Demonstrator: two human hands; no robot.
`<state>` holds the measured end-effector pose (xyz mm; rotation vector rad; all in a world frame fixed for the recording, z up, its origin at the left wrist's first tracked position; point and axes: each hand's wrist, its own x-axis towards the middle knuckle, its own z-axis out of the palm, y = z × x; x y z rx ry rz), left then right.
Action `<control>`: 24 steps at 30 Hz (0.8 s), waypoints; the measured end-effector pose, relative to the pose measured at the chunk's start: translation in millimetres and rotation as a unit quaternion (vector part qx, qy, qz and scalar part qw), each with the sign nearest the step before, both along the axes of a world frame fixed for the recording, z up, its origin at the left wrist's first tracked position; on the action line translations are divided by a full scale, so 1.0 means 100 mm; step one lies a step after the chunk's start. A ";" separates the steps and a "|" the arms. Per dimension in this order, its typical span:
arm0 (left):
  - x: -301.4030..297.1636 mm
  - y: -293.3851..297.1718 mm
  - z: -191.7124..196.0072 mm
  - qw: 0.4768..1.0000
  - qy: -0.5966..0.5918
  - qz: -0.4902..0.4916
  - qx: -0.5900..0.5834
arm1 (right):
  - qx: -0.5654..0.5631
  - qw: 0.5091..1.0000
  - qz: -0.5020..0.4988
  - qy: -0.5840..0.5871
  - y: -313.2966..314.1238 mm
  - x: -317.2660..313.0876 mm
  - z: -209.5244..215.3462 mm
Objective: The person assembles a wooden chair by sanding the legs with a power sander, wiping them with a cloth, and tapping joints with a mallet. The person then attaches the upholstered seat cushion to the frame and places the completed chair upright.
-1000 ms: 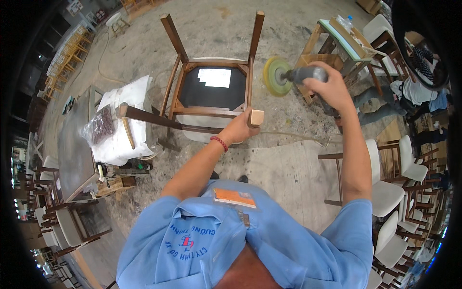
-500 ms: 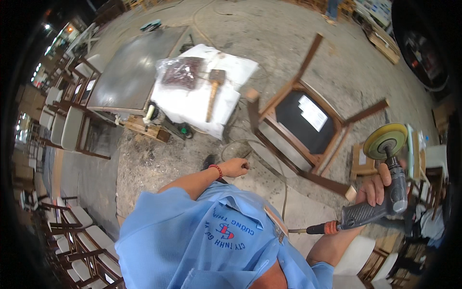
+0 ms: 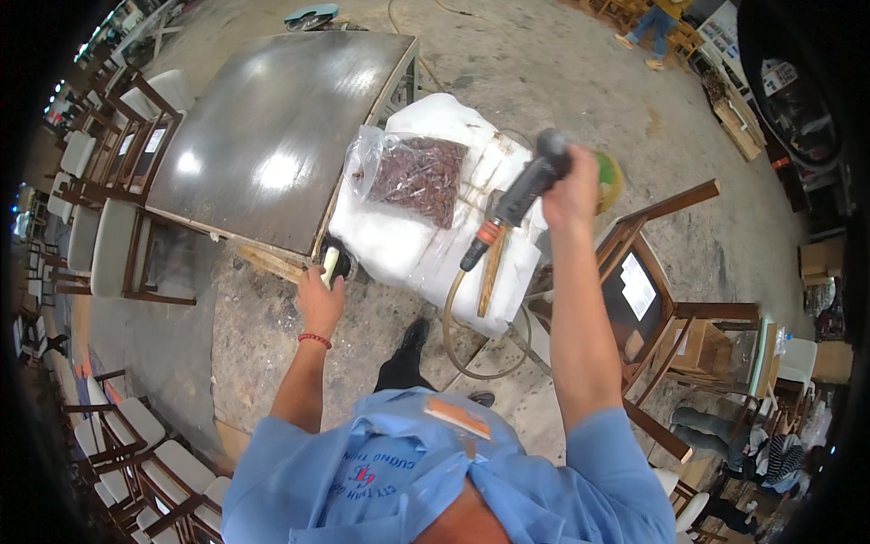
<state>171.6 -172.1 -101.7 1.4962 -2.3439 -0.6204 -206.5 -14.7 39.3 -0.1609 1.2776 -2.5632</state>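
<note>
My right hand (image 3: 575, 195) is closed round a black air-powered disc sander (image 3: 521, 195), held above the white padded surface. Its yellow-green disc (image 3: 609, 181) shows partly behind my fingers, blurred by motion. A hose (image 3: 450, 331) loops down from the orange fitting at its end. My left hand (image 3: 319, 297) has its fingers round the lower end of a cream-coloured handle (image 3: 330, 263) with a dark round part, by the metal table's near corner. Beneath the sander lies a wooden-handled mallet (image 3: 490, 281), its head mostly hidden. Left of it rests a clear plastic bag of dark reddish-brown pieces (image 3: 421, 177).
A metal-topped table (image 3: 272, 136) adjoins the white padded surface (image 3: 381, 231). At right an overturned wooden chair (image 3: 675, 258) has its legs sticking out. Upholstered chairs (image 3: 122, 240) line the left side. Cardboard boxes (image 3: 698, 349) stand at right. Another person (image 3: 657, 32) is far back.
My right hand has swung the sander from the far right to above the white surface. My left hand has reached forward and left to the cream-coloured handle. My view has shifted rightward past the overturned chair.
</note>
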 end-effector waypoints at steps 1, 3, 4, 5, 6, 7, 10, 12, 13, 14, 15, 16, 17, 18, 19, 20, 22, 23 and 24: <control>0.11 -0.07 -0.03 0.998 -0.054 0.037 -0.004 | 0.090 0.995 -0.001 -0.042 -0.31 0.07 -0.08; 0.19 -0.13 -0.09 0.990 -0.110 0.060 0.061 | 0.240 0.967 -0.010 -0.080 -0.78 0.11 -0.30; 0.13 -0.19 -0.09 0.986 -0.132 0.053 0.085 | 0.294 0.952 -0.031 -0.077 -0.92 -0.01 -0.49; -0.01 -0.25 -0.07 0.984 -0.159 0.023 0.079 | 0.340 0.936 -0.071 -0.051 -0.93 -0.27 -0.77; 0.03 -0.26 -0.10 0.983 -0.161 0.032 0.088 | 0.383 0.920 -0.058 -0.056 -1.08 -0.26 -0.87; 0.06 -0.26 -0.13 0.981 -0.162 0.038 0.098 | 0.424 0.902 -0.047 -0.060 -1.22 -0.23 -0.96; 0.04 -0.32 -0.16 0.981 -0.157 0.035 0.108 | 0.517 0.849 -0.027 -0.107 -1.39 -0.33 -1.28; -0.03 -0.43 -0.20 0.983 -0.144 0.013 0.111 | 0.544 0.832 -0.046 -0.095 -1.32 -0.45 -1.44; 0.02 -0.43 -0.23 0.985 -0.141 0.021 0.099 | 0.548 0.833 -0.027 -0.074 -1.33 -0.36 -1.45; 0.04 -0.47 -0.26 0.988 -0.117 0.015 0.099 | 0.551 0.833 -0.014 -0.056 -1.32 -0.26 -1.46; 0.11 -0.49 -0.31 0.990 -0.097 0.012 0.103 | 0.557 0.830 0.004 -0.039 -1.30 -0.10 -1.45; 0.18 -0.49 -0.35 0.991 -0.077 0.002 0.108 | 0.572 0.820 0.028 -0.001 -1.24 0.04 -1.38; 0.19 -0.49 -0.36 0.994 -0.038 -0.008 0.099 | 0.586 0.808 0.043 0.036 -1.15 0.14 -1.30; 0.18 -0.52 -0.34 0.996 -0.010 -0.029 0.088 | 0.616 0.779 0.014 0.117 -0.96 0.17 -1.31; 0.23 -0.53 -0.33 0.996 0.017 -0.047 0.079 | 0.580 0.791 0.012 0.195 -0.80 0.30 -1.35; 0.47 -0.44 -0.40 0.996 0.030 -0.021 0.076 | 0.515 0.830 0.213 0.039 -0.82 0.69 -0.97; 0.32 -0.33 -0.21 0.977 0.123 -0.065 0.162 | 0.480 0.797 0.106 0.350 -0.35 1.14 -1.10; 0.32 -0.28 -0.15 0.963 0.156 -0.071 0.209 | 0.438 0.806 0.124 0.378 -0.13 1.47 -1.04; 0.17 -0.15 0.04 0.936 0.182 -0.104 0.284 | 0.441 0.778 0.168 0.414 0.12 1.68 -0.85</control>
